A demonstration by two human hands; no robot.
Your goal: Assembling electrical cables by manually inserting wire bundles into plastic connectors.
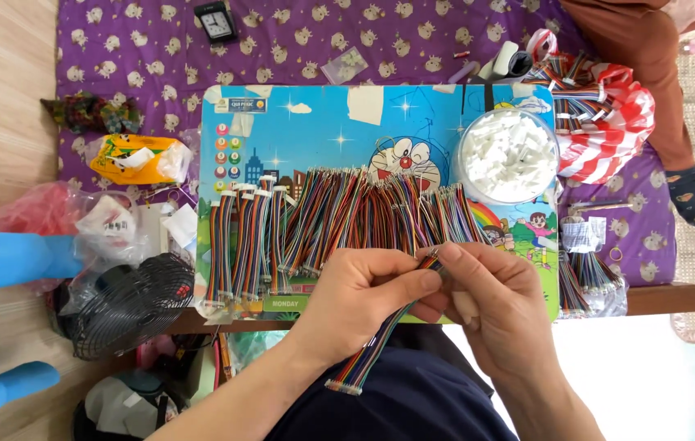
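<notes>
Both hands (437,298) pinched on ribbon cable (373,346)

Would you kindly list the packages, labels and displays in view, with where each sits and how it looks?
Small clock: top edge on the purple cloth, black, square face.
Yellow packet: left of the board, crumpled, yellow with green.
Striped bag: upper right, red and white plastic, holding ribbon cables.
Board label: board's top-left corner, small blue-and-white rectangle.
</notes>
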